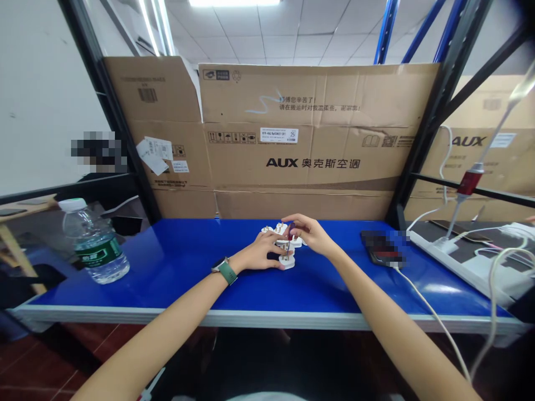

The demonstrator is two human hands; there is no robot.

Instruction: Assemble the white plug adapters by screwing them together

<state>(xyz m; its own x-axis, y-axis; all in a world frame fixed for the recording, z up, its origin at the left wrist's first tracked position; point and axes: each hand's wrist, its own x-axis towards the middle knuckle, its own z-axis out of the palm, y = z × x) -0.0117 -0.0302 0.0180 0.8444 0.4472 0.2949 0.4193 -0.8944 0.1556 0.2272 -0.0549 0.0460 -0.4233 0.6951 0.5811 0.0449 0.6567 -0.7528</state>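
My right hand is closed around the red handle of a small screwdriver. Its thin shaft points down at a white plug with metal pins, though the exact contact at the tip is too small to make out. With thumb and fingers, my left hand grips this plug from its left side against the blue tabletop. Just behind, several more white plugs sit in a cluster, partly hidden by both hands.
A water bottle stands on the left of the blue table. To the right lie a phone with a white cable and a white power strip. A cardboard panel closes off the back.
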